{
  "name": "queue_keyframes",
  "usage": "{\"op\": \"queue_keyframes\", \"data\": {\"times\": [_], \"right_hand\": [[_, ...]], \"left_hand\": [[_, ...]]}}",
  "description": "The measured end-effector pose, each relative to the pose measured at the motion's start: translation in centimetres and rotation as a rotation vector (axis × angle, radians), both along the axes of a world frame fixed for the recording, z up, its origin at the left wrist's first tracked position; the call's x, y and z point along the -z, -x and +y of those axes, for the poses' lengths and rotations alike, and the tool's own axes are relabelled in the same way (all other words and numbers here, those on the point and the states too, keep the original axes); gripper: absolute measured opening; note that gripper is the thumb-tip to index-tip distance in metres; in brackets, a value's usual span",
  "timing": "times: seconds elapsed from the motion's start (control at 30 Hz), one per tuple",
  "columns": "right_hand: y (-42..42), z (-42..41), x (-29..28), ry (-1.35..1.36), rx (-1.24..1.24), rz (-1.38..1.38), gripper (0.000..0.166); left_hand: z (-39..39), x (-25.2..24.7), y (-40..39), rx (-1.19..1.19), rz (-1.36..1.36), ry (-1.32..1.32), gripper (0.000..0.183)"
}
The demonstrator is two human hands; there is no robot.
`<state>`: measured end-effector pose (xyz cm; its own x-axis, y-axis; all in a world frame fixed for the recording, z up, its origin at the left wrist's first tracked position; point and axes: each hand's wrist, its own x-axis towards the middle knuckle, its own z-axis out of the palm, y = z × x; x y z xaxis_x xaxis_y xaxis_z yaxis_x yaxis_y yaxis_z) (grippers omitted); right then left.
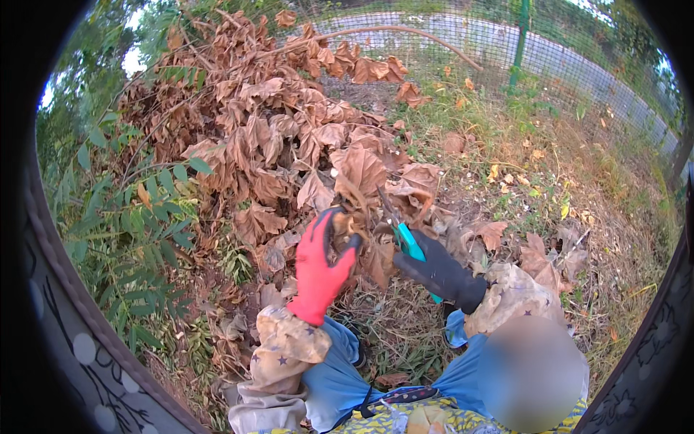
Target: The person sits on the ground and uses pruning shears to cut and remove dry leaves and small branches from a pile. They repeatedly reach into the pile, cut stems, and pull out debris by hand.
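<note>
My left hand (327, 260), in a red glove with dark fingertips, is closed around a dry brown leafy stem (347, 223) in front of me. My right hand (442, 268), in a black glove, grips pruning shears (410, 242) with teal handles. Their dark blades point up and to the left, among curled brown leaves just right of the stem. Whether the blades touch the stem cannot be told. Large dried leaves (360, 168) on cut branches lie just beyond both hands.
A heap of dried leafy branches (260, 125) rises ahead and to the left, with a long bare branch (401, 28) arching from it. Green leafy shoots (146, 217) stand at left. A green mesh fence with a post (520, 43) runs along a paved road (574, 59).
</note>
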<state>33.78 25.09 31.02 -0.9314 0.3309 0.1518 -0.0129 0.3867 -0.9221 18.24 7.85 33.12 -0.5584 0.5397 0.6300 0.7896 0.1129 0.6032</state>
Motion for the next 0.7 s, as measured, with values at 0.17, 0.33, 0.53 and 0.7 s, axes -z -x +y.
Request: {"op": "queue_keyframes", "data": {"times": [0.17,0.33,0.53,0.7], "right_hand": [[1.0,-1.9,-0.8,0.045,-0.154,0.000,0.051],[0.7,-1.6,-0.8,0.416,-0.234,-0.134,0.047],[0.1,-2.8,-2.0,0.826,-0.230,-0.170,0.047],[0.0,-1.8,-0.7,0.695,-0.312,-0.159,0.044]], "left_hand": [[0.6,3.1,0.9,0.080,-0.432,0.168,0.048],[1.2,3.4,0.6,-0.038,-0.004,0.153,0.030],[0.4,2.2,0.1,-0.112,0.151,0.195,0.021],[0.6,2.4,0.0,-0.099,0.006,0.162,0.026]]}}
